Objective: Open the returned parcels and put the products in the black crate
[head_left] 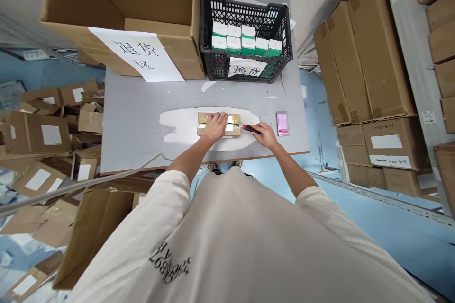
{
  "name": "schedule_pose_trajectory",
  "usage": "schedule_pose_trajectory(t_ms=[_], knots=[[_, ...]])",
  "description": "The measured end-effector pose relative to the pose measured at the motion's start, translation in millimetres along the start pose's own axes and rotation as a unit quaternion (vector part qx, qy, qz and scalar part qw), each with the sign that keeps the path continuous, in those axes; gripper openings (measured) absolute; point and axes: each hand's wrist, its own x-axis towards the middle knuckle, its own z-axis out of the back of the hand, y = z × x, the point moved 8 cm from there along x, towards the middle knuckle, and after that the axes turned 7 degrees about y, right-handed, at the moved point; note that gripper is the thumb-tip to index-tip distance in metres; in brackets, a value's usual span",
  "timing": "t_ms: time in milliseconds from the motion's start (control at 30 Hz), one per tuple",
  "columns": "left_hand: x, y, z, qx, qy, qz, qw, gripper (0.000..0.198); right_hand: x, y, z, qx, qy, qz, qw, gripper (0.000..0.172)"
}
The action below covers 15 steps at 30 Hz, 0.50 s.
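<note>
A small taped cardboard box [203,125] with a white label lies on a pale worn patch of the grey table [135,123]. My left hand [216,125] rests on top of the box, its fingers laid flat across it. My right hand [265,134] is wrapped round a red and black utility knife [251,129]. The knife's tip points left and meets the box's right end along the middle seam. How deep the blade sits is too small to tell. A phone [282,124] with a pink screen lies just right of my right hand.
At the table's back stand a large open carton [159,28] with a paper sign and a black plastic crate [245,68] of green and white boxes. Opened cartons [57,132] pile up at left. Shelves with stacked boxes [369,57] rise at right. A grey cable [117,173] crosses the front left.
</note>
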Motion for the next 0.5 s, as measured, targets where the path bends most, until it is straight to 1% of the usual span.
schedule_pose_trajectory(t_ms=[67,133,167,233,300,333,400,500], knots=[[-1.5,0.3,-1.1,0.003,0.002,-0.006,1.0,0.071,-2.6,-13.7,17.6,-0.02,-0.034,-0.027,0.999,0.056],[-2.6,0.5,-1.9,0.003,0.005,-0.011,1.0,0.072,-5.9,-32.5,44.5,-0.026,-0.09,-0.064,0.994,0.063],[-2.9,0.8,-2.1,0.002,0.006,-0.011,1.0,0.073,-6.0,-39.7,55.8,-0.03,-0.104,-0.071,0.992,0.066],[-3.3,1.2,-2.3,-0.002,0.005,-0.007,1.0,0.075,-0.5,-42.1,66.6,-0.032,-0.088,-0.04,0.995,0.066],[-4.2,-0.2,-3.0,-0.006,0.002,-0.003,1.0,0.076,6.9,-37.6,69.0,-0.024,-0.089,-0.023,0.995,0.066],[-5.1,-1.7,-3.7,-0.008,0.0,-0.004,1.0,0.075,11.0,-33.3,66.4,-0.02,-0.092,-0.022,0.995,0.067],[-8.5,-3.6,-4.2,-0.012,-0.01,0.0,1.0,0.071,19.3,-22.9,54.9,-0.013,-0.091,-0.032,0.995,0.065],[-17.8,-5.0,-3.9,-0.016,-0.025,-0.006,1.0,0.067,32.1,-4.9,31.9,-0.002,-0.064,-0.038,0.997,0.057]])
